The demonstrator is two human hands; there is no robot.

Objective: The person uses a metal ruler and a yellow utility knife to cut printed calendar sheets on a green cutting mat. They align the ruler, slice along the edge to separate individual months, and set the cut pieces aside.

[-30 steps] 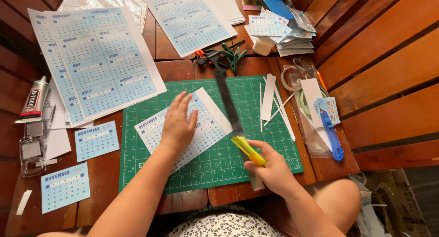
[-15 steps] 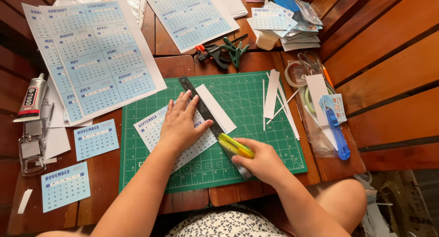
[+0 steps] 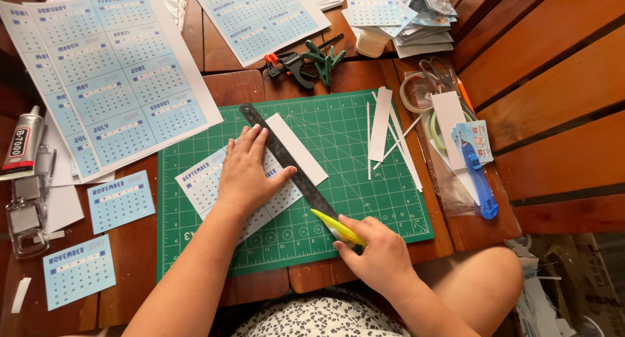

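A green cutting mat (image 3: 364,174) lies on the wooden table. On it rests a light blue calendar sheet (image 3: 203,181) with a dark metal ruler (image 3: 277,145) laid diagonally across it. My left hand (image 3: 246,171) presses flat on the sheet and ruler, fingers spread. At the ruler's near end, my right hand (image 3: 381,256) grips a yellow craft knife (image 3: 335,226), its tip against the ruler's edge. A white paper offcut (image 3: 299,148) lies just right of the ruler.
Large printed calendar sheets (image 3: 111,77) lie at the back left. Cut calendar cards (image 3: 120,200) sit left of the mat, beside a glue tube (image 3: 23,142). White paper strips (image 3: 381,125), clamps (image 3: 306,60), a card stack (image 3: 390,15) and a blue cutter (image 3: 478,181) are to the right.
The ruler came down from my right hand's side onto the calendar sheet. My left hand shifted onto it. My right hand brought the yellow knife to the ruler's near end.
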